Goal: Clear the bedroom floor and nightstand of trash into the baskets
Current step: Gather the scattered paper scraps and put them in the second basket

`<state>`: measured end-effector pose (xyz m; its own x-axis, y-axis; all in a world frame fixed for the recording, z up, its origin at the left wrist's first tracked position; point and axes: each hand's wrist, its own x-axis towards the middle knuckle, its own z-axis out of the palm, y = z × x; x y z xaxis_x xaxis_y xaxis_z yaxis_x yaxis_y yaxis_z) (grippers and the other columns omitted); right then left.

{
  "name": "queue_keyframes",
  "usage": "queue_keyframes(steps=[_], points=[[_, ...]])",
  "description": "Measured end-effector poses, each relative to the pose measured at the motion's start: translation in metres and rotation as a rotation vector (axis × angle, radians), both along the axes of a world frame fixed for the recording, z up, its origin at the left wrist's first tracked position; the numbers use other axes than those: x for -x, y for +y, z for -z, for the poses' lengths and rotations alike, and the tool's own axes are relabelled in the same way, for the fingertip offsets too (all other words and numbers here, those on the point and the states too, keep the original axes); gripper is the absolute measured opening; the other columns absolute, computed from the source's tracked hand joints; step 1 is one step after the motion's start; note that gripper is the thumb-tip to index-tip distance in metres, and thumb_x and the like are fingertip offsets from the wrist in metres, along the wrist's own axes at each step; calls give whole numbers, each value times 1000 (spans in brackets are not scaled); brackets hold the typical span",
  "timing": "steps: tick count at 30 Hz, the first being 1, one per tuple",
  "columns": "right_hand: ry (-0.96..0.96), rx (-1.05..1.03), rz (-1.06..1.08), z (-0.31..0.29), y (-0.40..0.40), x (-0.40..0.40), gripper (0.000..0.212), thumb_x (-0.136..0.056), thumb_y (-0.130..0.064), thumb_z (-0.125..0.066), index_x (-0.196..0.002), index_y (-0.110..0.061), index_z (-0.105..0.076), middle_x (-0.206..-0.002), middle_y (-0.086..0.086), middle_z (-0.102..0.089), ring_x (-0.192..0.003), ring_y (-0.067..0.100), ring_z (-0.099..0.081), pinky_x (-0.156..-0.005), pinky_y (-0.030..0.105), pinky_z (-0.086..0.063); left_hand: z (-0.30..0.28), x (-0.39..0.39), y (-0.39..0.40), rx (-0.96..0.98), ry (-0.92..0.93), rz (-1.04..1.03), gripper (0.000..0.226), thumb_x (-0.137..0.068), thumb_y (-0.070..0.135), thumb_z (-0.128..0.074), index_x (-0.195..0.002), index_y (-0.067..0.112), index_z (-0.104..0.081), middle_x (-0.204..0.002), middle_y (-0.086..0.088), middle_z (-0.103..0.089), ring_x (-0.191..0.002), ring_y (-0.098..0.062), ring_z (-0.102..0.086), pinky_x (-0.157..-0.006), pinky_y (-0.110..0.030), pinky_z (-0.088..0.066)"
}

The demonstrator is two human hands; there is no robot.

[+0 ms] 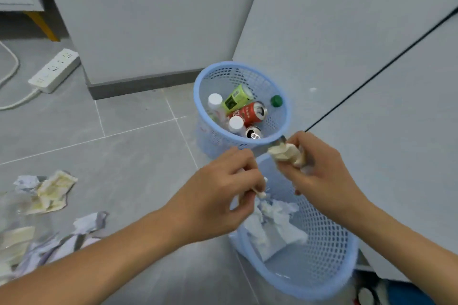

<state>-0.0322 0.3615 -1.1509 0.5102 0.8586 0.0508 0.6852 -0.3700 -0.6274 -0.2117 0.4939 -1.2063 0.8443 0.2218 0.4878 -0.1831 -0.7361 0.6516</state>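
Note:
Two light-blue mesh baskets stand on the grey tile floor. The far basket (pixel 282 96) holds cans and bottles. The near basket (pixel 329 250) holds crumpled white paper (pixel 270 225). Over the near basket's rim, my right hand (pixel 322 168) grips a cream crumpled paper wad (pixel 287 153). My left hand (pixel 223 188) hovers over the same basket and pinches a small scrap of cream paper (pixel 260 192). More crumpled paper trash (pixel 49 193) lies on the floor at the left.
A white power strip (pixel 54 70) with its cable lies on the floor at the far left. Grey cabinet fronts (pixel 347 44) rise behind and right of the baskets. A furniture leg (pixel 42 25) stands at top left. More papers (pixel 81 230) litter the lower left.

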Motion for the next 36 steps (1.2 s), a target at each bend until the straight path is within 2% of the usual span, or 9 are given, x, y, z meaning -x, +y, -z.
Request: queue_keyframes(steps=[6, 12, 15, 18, 20, 24, 27, 29, 36], points=[[-47, 335, 23, 51, -79, -18, 24, -82, -32, -75, -85, -35, -51, -86, -11, -54, -80, 7, -55, -68, 33, -44, 34, -54, -56, -208, 198, 169, 18, -91, 12, -57, -105, 21, -62, -102, 4, -54, -89, -16, -50, -62, -40, -52], [-61, 572, -36, 43, -84, -10, 62, -70, -65, -61, -128, -46, -48, -118, -21, -51, -107, 5, -57, -91, 34, -51, 22, -38, -58, -337, 225, 133, 20, -90, 29, -55, -107, 26, -65, -110, 7, -62, -92, -16, -57, -58, -33, -52], [-206, 496, -29, 24, -63, 0, 55, -75, -66, -52, -125, -43, -54, -120, -23, -57, -109, 3, -60, -90, 32, -52, 6, -14, -34, -355, 151, 46, 13, -92, 27, -56, -93, 21, -67, -96, 4, -61, -82, -17, -53, -50, -30, -44], [-242, 216, -59, -7, -20, 27, 25, -81, -44, -63, -105, -36, -63, -99, -22, -67, -93, 2, -66, -76, 33, -57, -4, 22, 3, -301, 159, -97, 12, -92, 29, -58, -95, 21, -67, -92, 4, -60, -81, -18, -53, -49, -34, -46], [-176, 109, -194, -28, 25, 58, 17, -84, -33, -65, -101, -34, -62, -91, -19, -66, -89, 7, -67, -67, 30, -57, -9, 58, 38, -279, 218, -193, 16, -92, 33, -57, -100, 24, -67, -94, 6, -60, -85, -18, -56, -53, -37, -49], [-238, 176, -633, -39, 117, 130, 21, -89, -38, -59, -109, -35, -55, -96, -18, -59, -89, 6, -62, -70, 25, -52, -16, 157, 110, -341, 422, -357, 22, -91, 41, -53, -105, 28, -65, -92, 9, -61, -88, -17, -60, -56, -33, -48], [-256, 331, -791, -17, 171, 185, 29, -90, -40, -62, -116, -38, -50, -107, -17, -56, -92, 7, -59, -82, 34, -53, -13, 229, 147, -316, 668, -512, 30, -91, 49, -52, -113, 32, -62, -99, 11, -63, -99, -16, -62, -61, -29, -40], [-282, 445, -824, 10, 204, 221, 42, -89, -47, -64, -126, -39, -46, -120, -10, -52, -101, 16, -60, -89, 39, -53, -4, 273, 162, -264, 798, -609, 37, -91, 55, -50, -120, 33, -59, -107, 11, -63, -108, -18, -61, -68, -32, -47], [-156, 506, -663, 143, 258, 303, 83, -75, -66, -74, -145, -42, -37, -151, 4, -26, -137, 37, -34, -108, 53, -42, 69, 364, 153, -19, 989, -804, 70, -85, 72, -54, -148, 45, -39, -144, 4, -45, -133, -22, -45, -93, -42, -53]])
